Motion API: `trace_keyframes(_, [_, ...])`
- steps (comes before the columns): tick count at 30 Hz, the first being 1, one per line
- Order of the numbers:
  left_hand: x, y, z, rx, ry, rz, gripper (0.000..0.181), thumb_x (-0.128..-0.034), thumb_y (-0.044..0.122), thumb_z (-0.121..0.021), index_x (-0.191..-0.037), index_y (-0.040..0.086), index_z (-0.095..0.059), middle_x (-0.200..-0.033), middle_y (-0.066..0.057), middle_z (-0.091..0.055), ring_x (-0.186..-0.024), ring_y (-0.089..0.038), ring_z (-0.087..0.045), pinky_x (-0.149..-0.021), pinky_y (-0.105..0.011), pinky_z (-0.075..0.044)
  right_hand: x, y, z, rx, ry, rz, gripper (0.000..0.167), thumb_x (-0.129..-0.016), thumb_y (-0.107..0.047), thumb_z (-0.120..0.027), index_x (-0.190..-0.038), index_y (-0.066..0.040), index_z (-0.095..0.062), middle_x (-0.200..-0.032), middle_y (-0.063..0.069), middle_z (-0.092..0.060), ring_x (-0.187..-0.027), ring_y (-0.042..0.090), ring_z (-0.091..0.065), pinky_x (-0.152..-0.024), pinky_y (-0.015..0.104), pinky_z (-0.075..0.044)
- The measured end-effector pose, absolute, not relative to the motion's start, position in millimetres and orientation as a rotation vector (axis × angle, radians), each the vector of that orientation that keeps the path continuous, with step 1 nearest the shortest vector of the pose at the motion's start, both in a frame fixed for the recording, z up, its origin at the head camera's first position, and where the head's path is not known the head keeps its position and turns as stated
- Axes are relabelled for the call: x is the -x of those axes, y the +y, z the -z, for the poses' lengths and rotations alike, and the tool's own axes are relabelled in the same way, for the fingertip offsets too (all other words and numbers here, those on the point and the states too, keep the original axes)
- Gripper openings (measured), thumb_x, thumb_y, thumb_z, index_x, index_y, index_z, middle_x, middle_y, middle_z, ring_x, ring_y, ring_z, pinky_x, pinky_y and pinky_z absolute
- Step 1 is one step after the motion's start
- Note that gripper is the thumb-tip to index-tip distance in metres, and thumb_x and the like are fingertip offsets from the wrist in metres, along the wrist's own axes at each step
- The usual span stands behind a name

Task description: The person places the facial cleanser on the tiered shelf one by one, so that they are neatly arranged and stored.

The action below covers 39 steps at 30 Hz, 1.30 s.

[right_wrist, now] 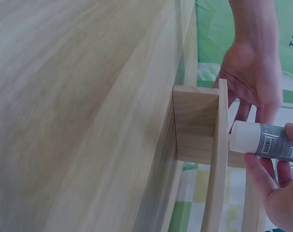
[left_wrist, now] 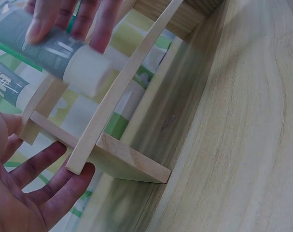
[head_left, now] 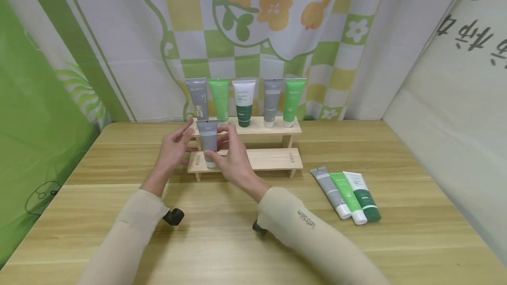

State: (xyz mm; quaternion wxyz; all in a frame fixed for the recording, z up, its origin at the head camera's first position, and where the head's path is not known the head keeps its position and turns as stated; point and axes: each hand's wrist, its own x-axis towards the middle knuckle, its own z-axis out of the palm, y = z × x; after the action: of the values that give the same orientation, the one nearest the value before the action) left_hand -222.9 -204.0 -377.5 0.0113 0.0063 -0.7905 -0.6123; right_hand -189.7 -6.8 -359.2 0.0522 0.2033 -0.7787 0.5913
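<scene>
Pinched the tube (head_left: 208,137) cap-down in the right hand (head_left: 235,155), likely for standing on the lower shelf (head_left: 271,159) just beneath, and spread the left hand (head_left: 174,144), gripping nothing, beside it, perhaps for steadying.

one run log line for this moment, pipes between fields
right hand: holds gray tube cap-down at lower shelf | left hand: at left end of rack | upper shelf: five tubes standing | table: three tubes lying

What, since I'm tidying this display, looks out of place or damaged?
Nothing looks damaged. Only three tubes might seem out of place, lying on the table right of the wooden stand, while five others stand upright on it.
</scene>
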Motion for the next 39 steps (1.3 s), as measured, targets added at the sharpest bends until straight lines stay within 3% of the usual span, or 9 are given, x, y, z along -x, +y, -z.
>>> trace_keyframes(16, [223.8,-204.0,376.5,-0.042,-2.466,1.926,0.050,-0.1044,0.048,-0.049,-0.153,0.041,-0.038,-0.139,-0.022,-0.057,-0.097,-0.030,-0.069,-0.068,-0.051,-0.061,196.4,-23.5,367.1,-0.595,-2.374,-1.729,0.054,-0.089,-0.003,-0.077,-0.129,-0.014,-0.043,-0.107,0.007,-0.061,-0.096,0.020,-0.066,-0.079,0.024,-0.058])
trace_keyframes(25, [225.4,-204.0,378.2,-0.066,-2.466,1.887,0.055,-0.1044,0.046,-0.052,-0.155,0.027,-0.040,-0.135,-0.022,-0.060,-0.085,-0.018,-0.071,-0.055,-0.037,-0.060,195.1,-29.1,368.0,-0.601,-2.358,-1.698,0.051,-0.089,-0.001,-0.077,-0.127,-0.010,-0.044,-0.106,0.009,-0.062,-0.094,0.019,-0.065,-0.076,0.021,-0.058])
trace_keyframes(31, [225.7,-204.4,378.9,-0.060,-2.463,1.889,0.054,-0.1041,0.046,-0.052,-0.154,0.028,-0.041,-0.136,-0.021,-0.060,-0.083,-0.016,-0.071,-0.053,-0.035,-0.059,194.0,-28.7,367.7,-0.586,-2.379,-1.695,0.050,-0.090,-0.003,-0.076,-0.127,-0.012,-0.044,-0.106,0.008,-0.061,-0.096,0.018,-0.064,-0.076,0.020,-0.057])
trace_keyframes(39, [223.7,-203.5,377.8,-0.062,-2.460,1.892,0.057,-0.1028,0.049,-0.052,-0.154,0.028,-0.041,-0.136,-0.022,-0.060,-0.085,-0.017,-0.071,-0.054,-0.035,-0.059,190.4,-20.8,370.6,-0.587,-2.421,-1.698,0.057,-0.087,-0.004,-0.079,-0.131,-0.011,-0.044,-0.106,0.007,-0.060,-0.101,0.025,-0.062,-0.082,0.033,-0.059])
